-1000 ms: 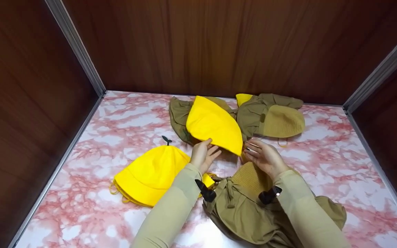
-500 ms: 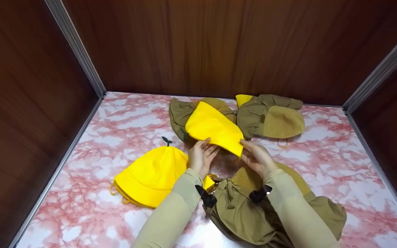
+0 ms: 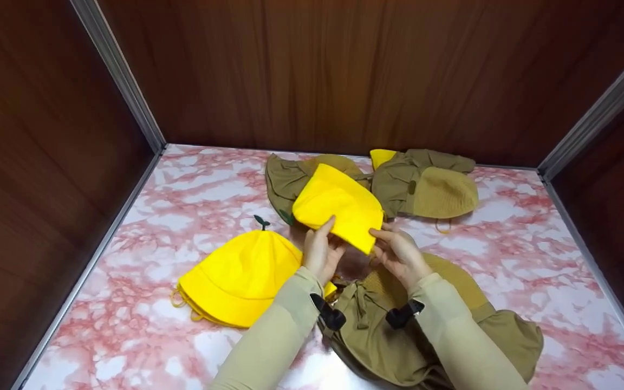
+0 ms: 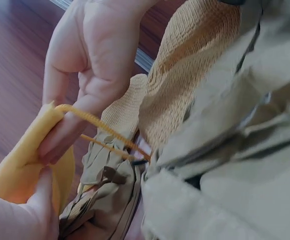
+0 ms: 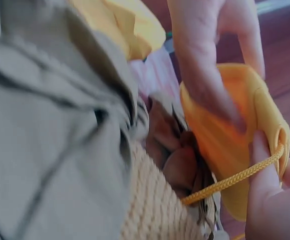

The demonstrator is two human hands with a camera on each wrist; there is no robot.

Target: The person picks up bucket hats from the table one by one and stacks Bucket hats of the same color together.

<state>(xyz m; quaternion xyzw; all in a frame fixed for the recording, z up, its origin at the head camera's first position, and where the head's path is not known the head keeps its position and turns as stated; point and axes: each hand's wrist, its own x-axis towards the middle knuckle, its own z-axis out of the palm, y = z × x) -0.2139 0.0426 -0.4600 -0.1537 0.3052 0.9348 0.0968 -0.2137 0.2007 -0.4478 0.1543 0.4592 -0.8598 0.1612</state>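
Both hands hold a yellow hat [image 3: 339,203] by its near brim edge, lifted over the middle of the table. My left hand [image 3: 323,254] pinches the left part of the brim, thumb on top and fingers underneath. At the right corner my right hand [image 3: 401,257] does likewise. From that corner hangs a yellow cord [image 5: 232,177], seen in the right wrist view. Left of the hands lies another yellow hat [image 3: 241,276] with a green sprout on its crown. Below the right forearm lies an olive hat [image 3: 388,341] with a woven crown and gathered cloth.
Behind the held hat lies another olive hat [image 3: 285,179], partly covered in this view. An olive and tan hat [image 3: 444,192] lies at the back right, with a yellow piece [image 3: 382,157] showing behind it. Brown wood-look panels [image 3: 333,70] enclose the marbled table [image 3: 534,233].
The right hand has closed in on the right corner of the yellow hat's brim and now pinches it. The hat has tipped and come slightly nearer. The other hats stay put.
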